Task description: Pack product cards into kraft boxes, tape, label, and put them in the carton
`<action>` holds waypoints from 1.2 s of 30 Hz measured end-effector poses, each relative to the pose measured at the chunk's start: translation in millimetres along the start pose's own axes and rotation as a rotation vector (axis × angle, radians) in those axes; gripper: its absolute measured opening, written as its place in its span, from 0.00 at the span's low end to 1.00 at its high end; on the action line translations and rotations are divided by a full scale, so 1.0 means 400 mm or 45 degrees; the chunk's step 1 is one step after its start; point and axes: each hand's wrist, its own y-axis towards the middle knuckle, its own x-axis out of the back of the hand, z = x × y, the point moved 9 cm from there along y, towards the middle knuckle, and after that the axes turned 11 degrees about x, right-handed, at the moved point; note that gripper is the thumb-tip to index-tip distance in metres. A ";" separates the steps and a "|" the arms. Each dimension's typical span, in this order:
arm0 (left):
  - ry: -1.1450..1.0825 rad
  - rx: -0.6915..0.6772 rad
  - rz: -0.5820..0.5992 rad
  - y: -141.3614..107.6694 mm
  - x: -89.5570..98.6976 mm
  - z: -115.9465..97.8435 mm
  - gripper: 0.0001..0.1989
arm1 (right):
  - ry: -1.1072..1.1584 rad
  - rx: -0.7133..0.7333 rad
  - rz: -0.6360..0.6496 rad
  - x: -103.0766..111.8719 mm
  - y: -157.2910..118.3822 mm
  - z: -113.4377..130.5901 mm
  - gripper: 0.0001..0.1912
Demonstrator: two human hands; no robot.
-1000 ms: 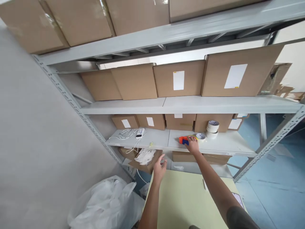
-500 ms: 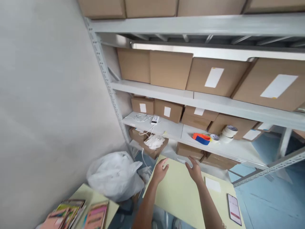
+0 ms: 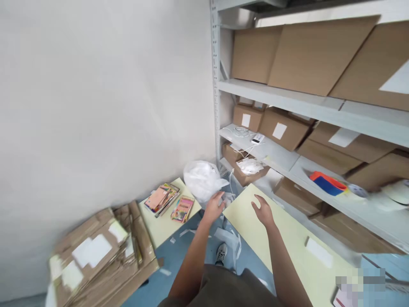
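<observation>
My left hand point(image 3: 214, 207) is held out in the air just off the left corner of the pale yellow table point(image 3: 255, 226), fingers apart and holding nothing. Over that table is my right hand point(image 3: 263, 210), its thumb and fingers spread, also with nothing in it. A white paper point(image 3: 319, 252) lies on the tabletop beyond my right forearm. Close to the table's lower right edge rests a phone point(image 3: 343, 297), partly blurred out. On a second pale yellow table point(image 3: 159, 232) to the left are a stack of booklets point(image 3: 162, 198) and a smaller colourful pile point(image 3: 182, 209).
A white plastic bag point(image 3: 202, 179) sits by the wall. Flattened cardboard point(image 3: 105, 256) leans at the lower left. The grey shelf rack point(image 3: 277, 149) carries cardboard boxes point(image 3: 315, 55), a cable point(image 3: 242, 131) and an orange and blue item point(image 3: 328, 183). Scraps litter the blue floor point(image 3: 172, 256).
My view has turned left, bringing the cardboard pile and the whole second table into sight. My body and hands have turned too; both hands stay open and hold nothing.
</observation>
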 end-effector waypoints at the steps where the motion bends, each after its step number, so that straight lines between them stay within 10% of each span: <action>1: 0.027 0.034 -0.015 -0.037 0.011 0.022 0.25 | 0.029 0.009 0.020 -0.025 -0.011 0.012 0.29; 9: 0.034 0.305 -0.119 -0.311 0.114 0.175 0.25 | 0.209 0.050 0.300 -0.262 -0.148 0.131 0.30; 16: -0.090 0.466 -0.251 -0.412 0.251 0.299 0.26 | 0.224 0.177 0.412 -0.389 -0.120 0.285 0.30; 28: -0.236 0.553 -0.157 -0.372 0.407 0.689 0.27 | 0.090 0.139 0.595 -0.816 -0.103 0.512 0.34; 36: -0.423 0.720 0.075 -0.229 0.363 0.927 0.21 | -0.093 -0.014 1.029 -1.139 -0.115 0.481 0.38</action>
